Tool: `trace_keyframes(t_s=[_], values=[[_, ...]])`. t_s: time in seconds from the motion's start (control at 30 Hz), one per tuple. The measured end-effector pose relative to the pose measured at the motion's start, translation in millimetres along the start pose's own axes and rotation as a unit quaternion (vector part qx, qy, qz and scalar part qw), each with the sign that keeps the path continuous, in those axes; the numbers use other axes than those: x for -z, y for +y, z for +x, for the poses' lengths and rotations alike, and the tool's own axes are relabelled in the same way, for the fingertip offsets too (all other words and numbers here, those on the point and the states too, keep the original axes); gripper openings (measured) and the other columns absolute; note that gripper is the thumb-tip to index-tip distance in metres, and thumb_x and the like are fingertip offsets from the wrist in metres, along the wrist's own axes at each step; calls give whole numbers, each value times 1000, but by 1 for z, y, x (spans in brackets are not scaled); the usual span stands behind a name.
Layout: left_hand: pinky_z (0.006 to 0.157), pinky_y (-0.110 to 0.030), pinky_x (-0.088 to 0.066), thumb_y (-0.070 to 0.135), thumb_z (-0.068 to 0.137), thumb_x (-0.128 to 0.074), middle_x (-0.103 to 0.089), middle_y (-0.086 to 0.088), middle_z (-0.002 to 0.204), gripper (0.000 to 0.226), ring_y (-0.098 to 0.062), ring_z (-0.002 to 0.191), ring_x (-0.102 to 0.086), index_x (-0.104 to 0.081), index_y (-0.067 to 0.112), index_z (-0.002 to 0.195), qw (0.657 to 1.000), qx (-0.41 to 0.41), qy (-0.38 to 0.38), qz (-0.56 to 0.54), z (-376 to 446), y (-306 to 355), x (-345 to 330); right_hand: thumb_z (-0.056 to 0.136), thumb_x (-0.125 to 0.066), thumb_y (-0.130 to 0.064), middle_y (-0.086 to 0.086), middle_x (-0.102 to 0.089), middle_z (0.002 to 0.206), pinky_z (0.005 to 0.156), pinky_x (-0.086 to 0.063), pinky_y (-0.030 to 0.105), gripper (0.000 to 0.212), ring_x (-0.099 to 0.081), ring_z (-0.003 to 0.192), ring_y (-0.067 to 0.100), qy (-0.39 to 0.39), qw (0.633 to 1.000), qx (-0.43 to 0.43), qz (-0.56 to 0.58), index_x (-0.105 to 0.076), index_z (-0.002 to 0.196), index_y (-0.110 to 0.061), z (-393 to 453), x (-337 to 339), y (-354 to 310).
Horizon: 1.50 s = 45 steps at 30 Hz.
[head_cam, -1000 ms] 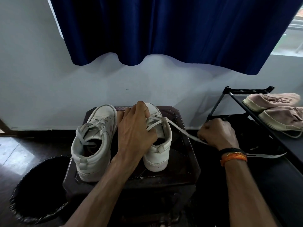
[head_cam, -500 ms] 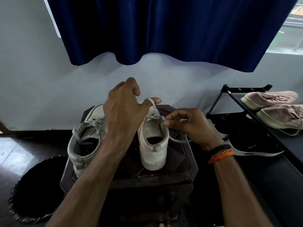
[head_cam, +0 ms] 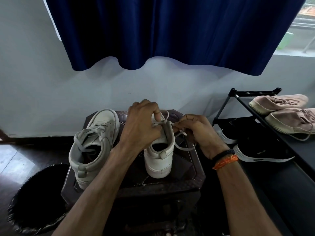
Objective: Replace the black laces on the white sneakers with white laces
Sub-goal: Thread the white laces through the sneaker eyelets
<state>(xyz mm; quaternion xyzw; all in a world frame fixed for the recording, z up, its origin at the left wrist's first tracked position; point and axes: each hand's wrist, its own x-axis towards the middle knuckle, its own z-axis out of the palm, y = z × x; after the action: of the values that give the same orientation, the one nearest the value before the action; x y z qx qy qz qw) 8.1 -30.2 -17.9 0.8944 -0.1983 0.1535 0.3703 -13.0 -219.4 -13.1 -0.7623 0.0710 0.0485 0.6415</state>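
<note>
Two white sneakers stand heel-toward-me on a dark stool [head_cam: 190, 178]. The left sneaker [head_cam: 92, 147] carries white laces, loosely threaded. Over the tongue of the right sneaker [head_cam: 160, 159], my left hand [head_cam: 141, 128] pinches a loop of white lace [head_cam: 166, 116]. Just right of that shoe, my right hand [head_cam: 199, 132] pinches the other strand of the lace, whose free end [head_cam: 183, 144] curves down beside the shoe. No black lace is visible on either sneaker.
A black shoe rack [head_cam: 255, 126] stands at the right with a pair of pink shoes [head_cam: 281, 108] on top and dark shoes with light soles [head_cam: 252, 155] below. A black-lined bin [head_cam: 39, 198] sits on the floor at lower left. A blue curtain [head_cam: 170, 31] hangs above.
My right hand came in from the far right, where it had pulled the lace taut, to the right sneaker's side. My left hand rose from the shoe's tongue and now pinches a lace loop.
</note>
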Motion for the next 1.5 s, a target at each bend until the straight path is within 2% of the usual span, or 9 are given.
trace_keyframes(t_s=[0.23,0.37,0.57,0.67,0.8,0.9,1.2,1.4,1.5], values=[[60,-32,-41,13,57,-58,-44,-2,100,37,-23,83,-49,-49,13,92,995,48,81,-14,-9,-9,-11,79,-72,-16,-7,-69,59,57,-39,26,25,-52,56,8,82,981,-34,-170,-71,54,-15,2,17,8],[59,-36,-42,9,62,-59,-48,-2,100,37,-25,73,-54,-46,12,96,993,73,88,-15,-12,-8,-12,66,-73,-17,8,-68,68,54,-44,27,10,-59,64,22,161,927,-102,-323,-73,61,-8,-1,36,15],[62,-42,-49,5,64,-63,-58,2,85,36,-19,73,-58,-47,13,96,993,82,84,-27,-13,-6,-10,72,-73,-24,8,-62,86,76,-51,35,19,-61,85,34,219,864,-161,-423,-70,87,-13,-4,38,17],[67,-45,-52,0,66,-64,-65,7,84,35,-16,75,-59,-49,14,95,994,65,77,-34,-13,-7,-10,75,-76,-17,2,-71,93,78,-52,30,16,-66,92,25,162,897,-81,-404,-75,90,-23,-2,37,11],[71,-45,-52,10,65,-54,-68,10,88,29,-19,85,-62,-48,19,92,995,36,66,-65,-11,-8,-13,79,-82,-9,-9,-77,86,85,-53,22,16,-70,83,2,3,977,66,-203,-79,89,-22,1,26,-1],[76,-43,-52,5,67,-58,-70,11,90,32,-18,90,-64,-48,22,92,995,26,60,-79,-11,-8,-14,81,-83,-10,-8,-75,78,71,-48,12,10,-64,70,-1,-52,974,121,-185,-78,87,-18,2,14,1],[71,-29,-50,-8,63,-42,-74,2,88,41,-17,87,-70,-46,20,93,996,-9,30,-88,-9,-3,-12,85,-69,-4,-21,-67,63,58,-40,5,24,-57,61,-9,-26,945,103,-310,-76,75,-25,3,8,3],[84,-44,-53,6,60,-42,-73,8,90,38,-20,89,-71,-47,17,96,997,-9,43,-59,-10,-6,-12,85,-67,-4,-20,-71,69,59,-40,1,26,-60,67,-13,-36,936,79,-342,-78,78,-26,3,12,1],[83,-44,-52,11,63,-50,-73,6,90,35,-19,91,-69,-51,17,98,997,21,53,-54,-11,-12,-9,86,-76,-15,-14,-77,80,77,-50,15,12,-68,81,-5,-60,953,51,-293,-81,81,-24,4,19,11]])
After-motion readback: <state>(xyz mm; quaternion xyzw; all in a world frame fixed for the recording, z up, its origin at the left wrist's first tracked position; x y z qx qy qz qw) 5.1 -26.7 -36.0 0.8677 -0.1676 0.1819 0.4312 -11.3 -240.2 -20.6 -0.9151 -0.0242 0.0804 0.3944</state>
